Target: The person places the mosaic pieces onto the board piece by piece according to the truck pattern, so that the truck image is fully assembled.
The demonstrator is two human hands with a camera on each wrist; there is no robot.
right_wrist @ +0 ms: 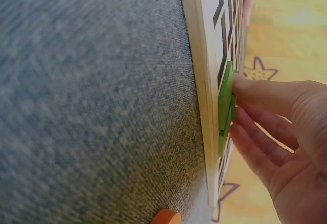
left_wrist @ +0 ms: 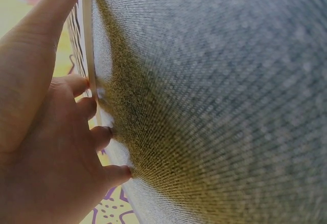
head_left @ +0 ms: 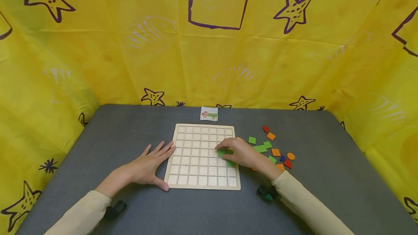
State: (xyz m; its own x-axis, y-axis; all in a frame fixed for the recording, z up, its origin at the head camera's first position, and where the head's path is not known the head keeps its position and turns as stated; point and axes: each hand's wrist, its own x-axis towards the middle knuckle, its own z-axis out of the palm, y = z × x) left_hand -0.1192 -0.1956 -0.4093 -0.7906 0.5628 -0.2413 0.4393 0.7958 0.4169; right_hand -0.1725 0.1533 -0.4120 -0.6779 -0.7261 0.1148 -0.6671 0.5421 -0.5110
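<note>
2 hands work at a wooden grid board lying flat on the grey tabletop. The left hand lies flat with straight fingers against the board's left edge, thumb near the front left corner; its grip is loose and holds nothing. The left wrist view shows those fingertips touching the board's thin rim.

The right hand rests over the right side of the board, fingers bent down onto a green square tile that sits on the cells there. In the right wrist view the fingertips press on the green tile against the board's face. A 2nd green tile lies on the board just below the hand.

Loose pieces in green, orange, red and blue lie scattered on the tabletop to the right of the board. A small picture card lies beyond the board's far edge. Yellow cloth with purple starfish surrounds the tabletop.
</note>
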